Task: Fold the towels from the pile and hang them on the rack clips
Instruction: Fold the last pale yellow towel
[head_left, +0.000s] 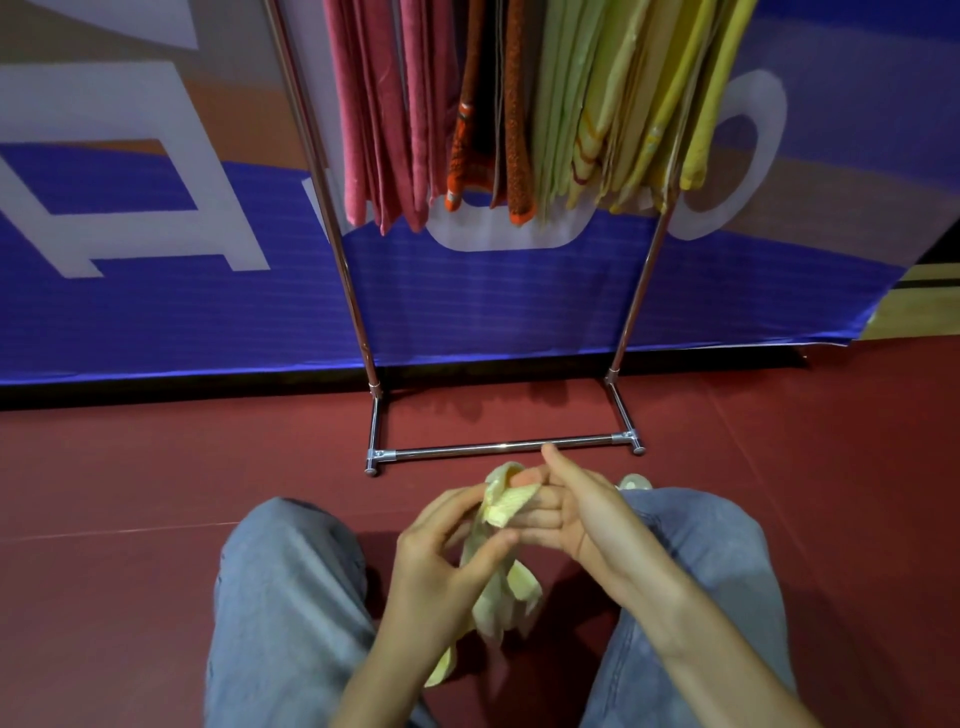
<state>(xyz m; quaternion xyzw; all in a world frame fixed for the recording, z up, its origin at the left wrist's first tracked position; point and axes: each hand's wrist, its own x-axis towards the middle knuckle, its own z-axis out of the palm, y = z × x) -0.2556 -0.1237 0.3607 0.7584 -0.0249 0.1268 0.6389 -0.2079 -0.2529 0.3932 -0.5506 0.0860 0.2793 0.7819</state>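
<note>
Left hand (441, 566) grips a crumpled pale yellow towel (506, 608) between thumb and curled fingers. Right hand (576, 514), fingers nearly straight and thumb raised, supports its upper end. Below them is a dark red floor (156, 493). At twelve o'clock a rack (498, 448) of hanging towels (519, 104) stands before a blue banner (467, 301).

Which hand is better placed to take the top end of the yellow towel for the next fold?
Probably the right hand: its straight fingers already touch the upper end of the towel. The left hand grips the towel lower down and can steady it.
</note>
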